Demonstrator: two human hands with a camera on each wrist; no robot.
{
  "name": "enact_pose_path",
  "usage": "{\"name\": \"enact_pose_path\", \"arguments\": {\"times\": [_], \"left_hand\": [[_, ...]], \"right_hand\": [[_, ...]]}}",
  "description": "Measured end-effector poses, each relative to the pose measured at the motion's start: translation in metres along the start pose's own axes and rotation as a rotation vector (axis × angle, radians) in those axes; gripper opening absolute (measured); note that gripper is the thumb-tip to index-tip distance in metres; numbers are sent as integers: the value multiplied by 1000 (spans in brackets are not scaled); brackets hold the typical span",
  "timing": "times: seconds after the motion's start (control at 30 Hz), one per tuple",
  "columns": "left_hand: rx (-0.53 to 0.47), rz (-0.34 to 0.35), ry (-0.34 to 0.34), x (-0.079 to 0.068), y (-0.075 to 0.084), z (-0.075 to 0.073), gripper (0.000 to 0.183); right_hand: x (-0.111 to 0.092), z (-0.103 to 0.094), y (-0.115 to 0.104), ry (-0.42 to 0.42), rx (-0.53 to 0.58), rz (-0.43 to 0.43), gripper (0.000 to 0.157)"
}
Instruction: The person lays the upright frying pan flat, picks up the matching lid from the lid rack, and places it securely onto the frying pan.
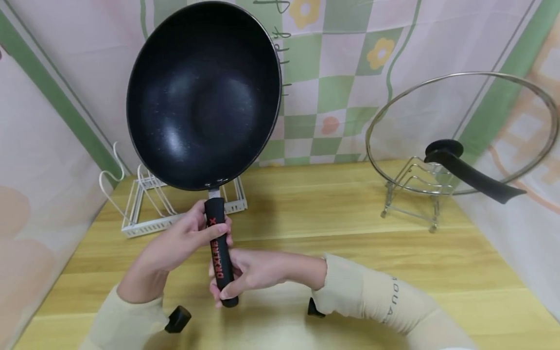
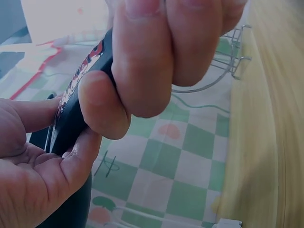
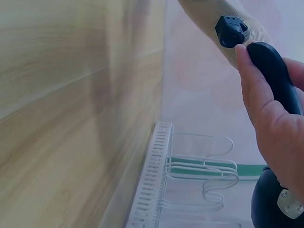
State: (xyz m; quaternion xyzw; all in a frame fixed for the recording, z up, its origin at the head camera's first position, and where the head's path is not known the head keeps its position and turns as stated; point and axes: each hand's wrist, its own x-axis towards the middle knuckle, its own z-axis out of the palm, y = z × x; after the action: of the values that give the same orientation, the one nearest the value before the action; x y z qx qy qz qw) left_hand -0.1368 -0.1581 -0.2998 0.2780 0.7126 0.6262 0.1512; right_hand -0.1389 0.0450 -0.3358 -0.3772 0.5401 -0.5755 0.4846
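Observation:
A black wok [image 1: 205, 97] is held up at an angle above the table, its dark inside facing me. My left hand [image 1: 177, 240] grips the upper part of its black handle [image 1: 222, 262], close below the pan, with the thumb across the front. Lower down, my right hand [image 1: 258, 270] holds the same handle near its end, thumb on the front side. Red lettering runs along the handle between the two hands. In the right wrist view the rivets [image 3: 290, 204] on the pan's outer side show.
Behind the wok, a white rack [image 1: 150, 226] with curved wires stands at the table's left back. A clear lid [image 1: 444, 147] with a steel rim and black handle stands in a small metal wire rack [image 1: 413, 214] at right. Checked cloth [image 1: 334, 92] hangs behind the wooden table [image 1: 350, 214].

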Motion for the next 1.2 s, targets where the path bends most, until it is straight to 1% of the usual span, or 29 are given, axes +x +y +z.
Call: {"name": "enact_pose_path", "arguments": {"times": [0.07,0.2,0.4,0.7,0.8,1.0,1.2], "left_hand": [[-1,-19,-3,3,1,2,25],[1,-31,-9,9,-1,5,26],[0,-54,8,16,-3,8,28],[28,-94,22,23,-1,15,34],[28,-97,28,25,-2,19,32],[25,-112,38,29,-5,26,29],[26,-108,29,34,-8,30,29]], "right_hand": [[-3,-1,0,4,-2,0,31],[-8,-3,0,8,-6,-2,29],[-10,-6,4,5,-1,-26,26],[-14,-10,8,10,-98,-58,25],[-16,-11,10,15,-111,-60,25],[-22,-13,15,18,-97,-54,22],[-27,-14,18,23,-102,-52,21]]}}
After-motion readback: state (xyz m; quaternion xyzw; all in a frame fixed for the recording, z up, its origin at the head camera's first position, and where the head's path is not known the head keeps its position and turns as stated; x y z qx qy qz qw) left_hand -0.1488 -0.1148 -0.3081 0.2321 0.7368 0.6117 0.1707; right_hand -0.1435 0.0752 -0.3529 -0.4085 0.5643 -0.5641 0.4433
